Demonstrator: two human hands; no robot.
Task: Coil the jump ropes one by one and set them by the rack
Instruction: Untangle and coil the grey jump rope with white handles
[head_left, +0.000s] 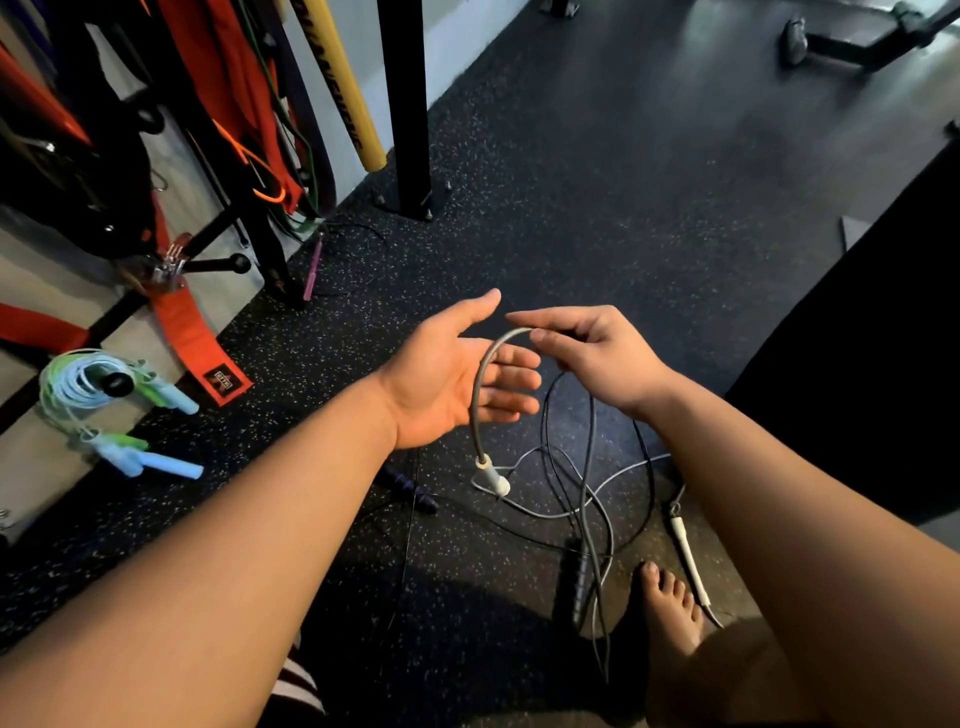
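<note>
The right hand (597, 358) pinches the grey jump rope (480, 384) between thumb and forefinger, well apart from the rack (402, 104); its white handle (496, 480) hangs beneath. The left hand (452, 379) lies open, palm up, fingers extended. Lay equal loops across that palm, drawing slack clear of the tangled ropes (587, 499) lying farther from the rack.

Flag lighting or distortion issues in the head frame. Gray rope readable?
Head view: dim, uneven light, sheen on the floor top right; head view edges bow, wide angle stretches the forearms; gray rope reads clearly against the left hand, pinched by the right hand; black handle nearly melts into shadow.
</note>
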